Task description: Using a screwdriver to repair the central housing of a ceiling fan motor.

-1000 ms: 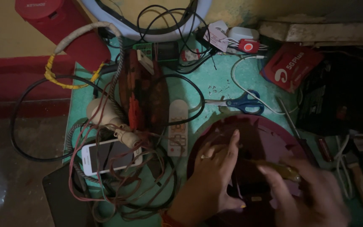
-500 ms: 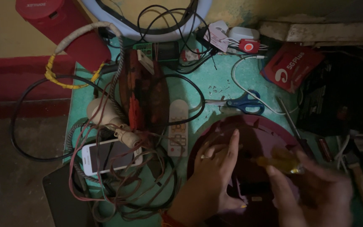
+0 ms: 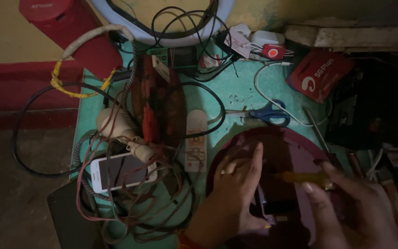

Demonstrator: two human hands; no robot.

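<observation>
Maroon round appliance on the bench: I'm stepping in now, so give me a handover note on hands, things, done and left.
Left hand rests flat on the maroon round appliance, steadying it. Right hand grips a yellow-handled screwdriver, tip pointing into the dark middle of the appliance. Blue scissors and a white phone lie apart on the green table. Which screws are out cannot be told; work on the middle is unfinished.

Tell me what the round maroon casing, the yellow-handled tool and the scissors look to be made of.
Round maroon casing: probably moulded plastic, smooth with a dull sheen along its rim. Yellow-handled tool, in the right hand: translucent amber handle, likely plastic; its tip is hidden. Scissors: blue glossy handles, likely plastic, with pale grey blades that look metal.
</observation>
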